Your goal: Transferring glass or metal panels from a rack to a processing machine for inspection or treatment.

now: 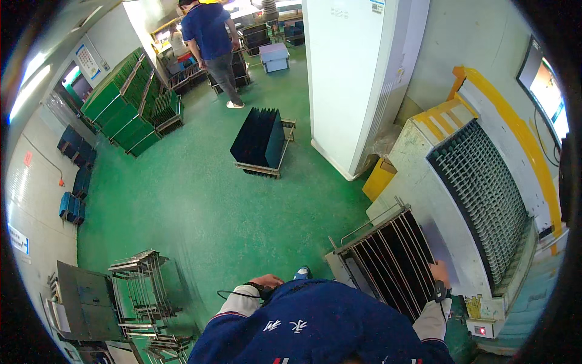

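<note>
My right hand (440, 274) is at the right side edge of a metal wire rack (388, 252) filled with dark, flat boards. Its fingers curl at that edge. The rack stands close in front of me, slightly turned, beside a pale machine. My left hand (267, 281) hangs near my body, above the green floor and away from the rack. No object shows in it, and its fingers are partly hidden. A dark wristband with a loose cord circles my left wrist; another dark device is on my right wrist.
The pale machine (424, 182) has a conveyor of fine fingers (482, 194) and a yellow-edged cover. Ahead are a rack of dark boards (260, 142) and a white pillar (336, 79). Empty metal racks (142, 285) stand lower left. A person (212, 42) walks at the back.
</note>
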Motion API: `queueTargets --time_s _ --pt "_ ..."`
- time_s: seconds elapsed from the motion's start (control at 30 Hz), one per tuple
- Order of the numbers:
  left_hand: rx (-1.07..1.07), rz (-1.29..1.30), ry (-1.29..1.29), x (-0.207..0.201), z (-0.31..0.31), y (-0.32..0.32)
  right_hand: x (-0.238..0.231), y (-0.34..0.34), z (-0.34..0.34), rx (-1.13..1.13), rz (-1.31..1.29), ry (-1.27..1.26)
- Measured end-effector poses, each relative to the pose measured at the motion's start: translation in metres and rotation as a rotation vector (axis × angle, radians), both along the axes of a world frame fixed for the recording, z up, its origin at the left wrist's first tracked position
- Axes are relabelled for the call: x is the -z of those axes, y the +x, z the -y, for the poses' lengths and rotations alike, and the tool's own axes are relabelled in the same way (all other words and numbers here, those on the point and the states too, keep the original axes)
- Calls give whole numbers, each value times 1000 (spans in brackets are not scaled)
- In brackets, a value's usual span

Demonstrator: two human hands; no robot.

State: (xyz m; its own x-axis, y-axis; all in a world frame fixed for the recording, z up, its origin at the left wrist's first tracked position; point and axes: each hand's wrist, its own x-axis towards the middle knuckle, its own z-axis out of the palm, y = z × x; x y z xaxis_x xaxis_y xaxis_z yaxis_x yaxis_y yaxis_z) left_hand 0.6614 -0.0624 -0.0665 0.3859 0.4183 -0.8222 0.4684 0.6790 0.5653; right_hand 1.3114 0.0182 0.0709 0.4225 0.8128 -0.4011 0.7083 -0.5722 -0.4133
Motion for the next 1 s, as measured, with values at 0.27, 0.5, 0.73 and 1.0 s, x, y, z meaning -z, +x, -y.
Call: queueTargets --time_s 0.27,0.5,0.73,1.0 --pt "79 8 38 -17 -8 5 35 29 2 -13 29 13" --pt "73 -8 50 1 -7 1 24 22 3 -3 -42 2" --pt "58 -37 14 -9 -7 7 3 5 2 -35 -21 20" --pt "50 -21 0 -3 -8 5 -11 -6 1 -11 8 -6"
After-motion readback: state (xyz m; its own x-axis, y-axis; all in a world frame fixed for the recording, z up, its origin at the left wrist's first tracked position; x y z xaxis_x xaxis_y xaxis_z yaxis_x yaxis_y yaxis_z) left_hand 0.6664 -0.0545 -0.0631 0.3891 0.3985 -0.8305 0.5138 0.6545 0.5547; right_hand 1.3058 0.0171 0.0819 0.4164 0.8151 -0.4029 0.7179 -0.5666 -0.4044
